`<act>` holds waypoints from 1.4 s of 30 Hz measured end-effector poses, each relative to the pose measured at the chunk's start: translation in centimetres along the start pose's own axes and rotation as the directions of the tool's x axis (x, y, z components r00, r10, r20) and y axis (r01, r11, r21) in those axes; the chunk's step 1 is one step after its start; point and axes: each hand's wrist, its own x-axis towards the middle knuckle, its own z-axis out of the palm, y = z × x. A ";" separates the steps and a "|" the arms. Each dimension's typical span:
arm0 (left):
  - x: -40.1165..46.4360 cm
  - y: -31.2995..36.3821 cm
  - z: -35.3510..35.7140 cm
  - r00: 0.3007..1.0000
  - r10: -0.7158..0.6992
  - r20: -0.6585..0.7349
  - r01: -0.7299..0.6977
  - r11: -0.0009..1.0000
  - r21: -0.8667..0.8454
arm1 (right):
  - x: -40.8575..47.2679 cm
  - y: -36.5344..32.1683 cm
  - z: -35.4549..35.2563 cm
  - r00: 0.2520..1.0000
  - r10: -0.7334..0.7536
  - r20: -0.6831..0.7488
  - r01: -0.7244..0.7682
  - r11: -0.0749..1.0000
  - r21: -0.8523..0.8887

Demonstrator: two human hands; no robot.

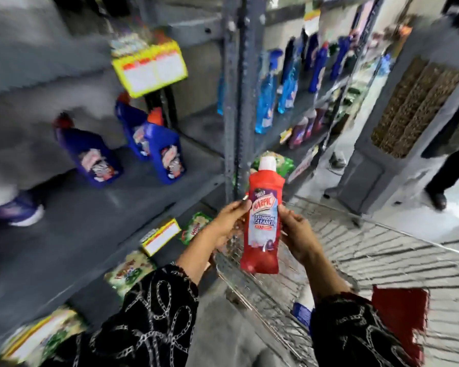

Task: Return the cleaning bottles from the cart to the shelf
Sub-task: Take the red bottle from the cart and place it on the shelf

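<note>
Standing on the grey metal shelf (96, 213) are three blue bottles (154, 152) in a shop aisle, wire cart (382, 255) below — one red cleaner bottle (263, 221) upright over the cart's edge, left hand (228, 223) and right hand (298, 233) each curled round a side, gripping it.

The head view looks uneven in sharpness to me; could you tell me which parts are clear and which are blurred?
In the head view, the red Harpic bathroom cleaner bottle, held by the left hand and right hand, is sharp enough to read; the blue bottles on the shelf are motion-smeared; the wide lens bends the upright post.
</note>
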 end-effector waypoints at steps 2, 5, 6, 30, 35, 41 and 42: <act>-2.1 -0.1 -0.8 1.000 0.007 0.016 -0.007 1.000 0.007 | -0.8 0.5 1.2 1.000 0.000 0.027 0.000 1.000 0.027; -9.1 0.0 -6.4 0.991 0.084 -0.107 -0.085 0.996 -0.001 | -3.7 1.2 8.0 0.987 -0.006 0.161 0.005 1.000 0.005; -11.3 -0.3 -8.4 0.981 0.116 -0.159 -0.119 0.993 -0.010 | -4.6 1.7 10.4 0.977 0.002 0.211 -0.002 1.000 0.002; -53.1 -9.1 -36.3 0.519 0.181 -0.835 -0.302 0.953 0.019 | -25.5 12.1 53.7 0.484 0.171 0.859 0.238 0.918 -0.317; -54.7 -7.7 -41.5 0.401 0.207 -0.892 -0.311 0.947 0.080 | -26.2 13.3 61.3 0.451 0.127 0.883 0.290 0.915 -0.280; -54.0 -8.6 -45.8 0.292 0.198 -0.936 -0.381 0.922 0.076 | -23.6 17.8 67.2 0.465 0.037 0.884 0.501 0.813 -0.298; -53.9 -8.9 -46.2 0.280 0.191 -0.941 -0.406 0.912 0.065 | -22.4 19.0 68.1 0.468 0.024 0.884 0.508 0.811 -0.290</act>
